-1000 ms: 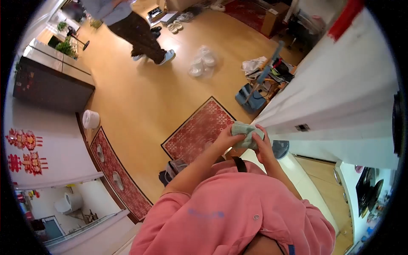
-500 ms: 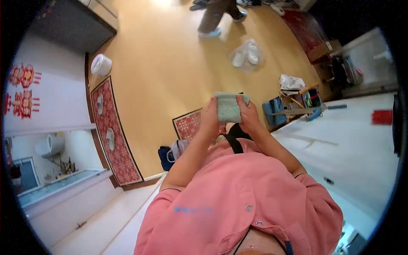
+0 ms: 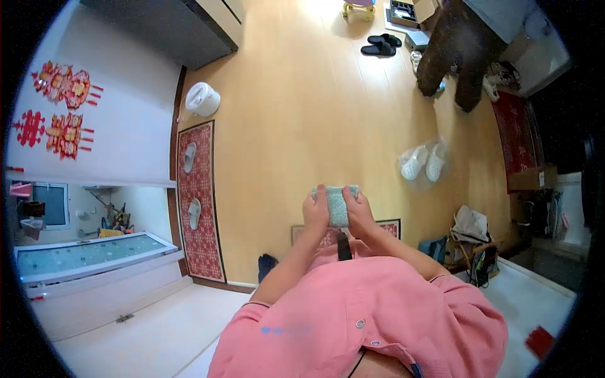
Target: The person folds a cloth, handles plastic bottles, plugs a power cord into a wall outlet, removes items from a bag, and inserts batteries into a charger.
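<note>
A folded pale green cloth [image 3: 338, 208] is held up in front of my chest, between both hands. My left hand [image 3: 315, 209] grips its left edge, with the thumb on top. On the opposite edge, my right hand [image 3: 360, 212] pinches the cloth the same way. Below the cloth, part of a red patterned mat [image 3: 389, 228] shows on the floor, mostly hidden by my arms and pink shirt.
Slippers lie on a long red mat [image 3: 205, 242] at left, near a white bin [image 3: 203, 99]. White clogs in plastic [image 3: 423, 164] are on the floor at right. Another person [image 3: 463, 47] stands at upper right. Bags [image 3: 471, 225] sit by the right wall.
The view has swung round to the right. The cloth, bunched in my hands at first, is now a flat folded pad. The other person has walked to the right.
</note>
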Motion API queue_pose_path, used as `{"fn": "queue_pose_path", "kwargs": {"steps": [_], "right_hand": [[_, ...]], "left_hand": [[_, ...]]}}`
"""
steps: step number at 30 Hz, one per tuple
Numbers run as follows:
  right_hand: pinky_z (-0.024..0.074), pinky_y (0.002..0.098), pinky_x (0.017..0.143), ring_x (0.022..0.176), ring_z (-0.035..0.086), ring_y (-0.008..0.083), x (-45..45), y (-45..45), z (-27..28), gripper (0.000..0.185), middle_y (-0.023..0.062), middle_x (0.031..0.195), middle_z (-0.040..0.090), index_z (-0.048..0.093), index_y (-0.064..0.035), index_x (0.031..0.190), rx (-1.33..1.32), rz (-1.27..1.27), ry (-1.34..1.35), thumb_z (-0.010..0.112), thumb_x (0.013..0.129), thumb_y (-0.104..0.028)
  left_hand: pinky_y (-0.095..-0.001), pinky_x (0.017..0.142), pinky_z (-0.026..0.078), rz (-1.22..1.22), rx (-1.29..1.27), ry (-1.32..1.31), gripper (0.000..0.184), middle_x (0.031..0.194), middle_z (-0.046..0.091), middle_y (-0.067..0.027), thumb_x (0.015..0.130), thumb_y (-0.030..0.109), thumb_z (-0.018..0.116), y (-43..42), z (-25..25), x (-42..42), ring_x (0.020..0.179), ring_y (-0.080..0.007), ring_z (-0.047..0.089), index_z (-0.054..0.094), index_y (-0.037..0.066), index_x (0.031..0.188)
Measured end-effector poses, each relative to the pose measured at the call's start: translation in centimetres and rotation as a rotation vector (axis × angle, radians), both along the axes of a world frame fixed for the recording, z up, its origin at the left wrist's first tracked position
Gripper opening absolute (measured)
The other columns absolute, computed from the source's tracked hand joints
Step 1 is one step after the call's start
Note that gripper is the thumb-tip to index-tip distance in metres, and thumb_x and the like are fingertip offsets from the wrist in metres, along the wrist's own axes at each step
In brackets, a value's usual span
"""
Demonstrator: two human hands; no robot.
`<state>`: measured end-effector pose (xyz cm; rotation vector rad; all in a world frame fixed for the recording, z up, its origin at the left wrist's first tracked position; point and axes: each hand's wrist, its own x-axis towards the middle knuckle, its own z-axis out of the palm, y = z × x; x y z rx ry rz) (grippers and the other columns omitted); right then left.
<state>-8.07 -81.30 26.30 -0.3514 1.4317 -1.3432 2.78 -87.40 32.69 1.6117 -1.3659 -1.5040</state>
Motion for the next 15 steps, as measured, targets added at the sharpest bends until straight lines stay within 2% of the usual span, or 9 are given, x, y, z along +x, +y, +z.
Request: {"fn": "queue_pose_path", "kwargs": {"steps": [3,6,7,9,15], "right_hand": [[0.0465,0.0329,0.061,0.071,0.055,0.0142,-1.1,-5.9,1.2,0.040,0.0038,0.083,0.060,0.059,-0.0028,0.099,0.046,-0.067,-0.414,0.050,0.096,-0.042],[0.0501,0.0346,0.068,0.077,0.059,0.0173,-3.5,-9.5,-0.1,0.041,0.0056,0.090,0.062,0.058,-0.0036,0.106,0.006,0.171,-0.615,0.046,0.098,-0.042],[0.0508,0.0352,0.070,0.078,0.060,0.0183,-4.4,-11.0,-0.1,0.041,0.0064,0.092,0.063,0.058,-0.0038,0.107,0.024,0.123,-0.661,0.044,0.098,-0.042],[0.0523,0.0363,0.074,0.082,0.062,0.0203,-5.7,-14.5,5.0,0.042,0.0081,0.097,0.064,0.057,-0.0042,0.109,0.057,0.016,-0.765,0.040,0.100,-0.041],[0.0558,0.0356,0.072,0.084,0.065,0.0186,-10.7,-25.7,3.9,0.033,0.0073,0.097,0.065,0.058,-0.0058,0.110,-0.010,-0.001,-0.780,0.047,0.098,-0.034]], "left_hand": [[-0.0309,0.062,0.047,0.104,0.074,0.086,0.044,0.076,0.059,-0.0037,0.099,0.042,0.044,-4.8,0.8,-2.3,0.068,-0.0131,0.055,0.058,0.001,0.086],[-0.0303,0.059,0.048,0.167,0.139,0.181,0.045,0.075,0.058,-0.0032,0.099,0.043,0.043,-8.1,-0.1,-3.6,0.065,-0.0127,0.055,0.057,0.003,0.084],[-0.0300,0.059,0.048,0.172,0.136,0.214,0.045,0.075,0.058,-0.0030,0.099,0.043,0.043,-9.9,-0.4,-4.5,0.064,-0.0126,0.055,0.057,0.003,0.083],[-0.0299,0.059,0.049,0.166,0.152,0.210,0.044,0.075,0.059,-0.0033,0.100,0.042,0.042,-13.1,-0.1,-6.4,0.064,-0.0127,0.056,0.057,0.004,0.084],[-0.0301,0.058,0.050,0.060,0.187,0.300,0.041,0.075,0.059,-0.0037,0.100,0.039,0.041,-24.4,-0.8,-11.0,0.062,-0.0130,0.057,0.058,0.005,0.086]]}}
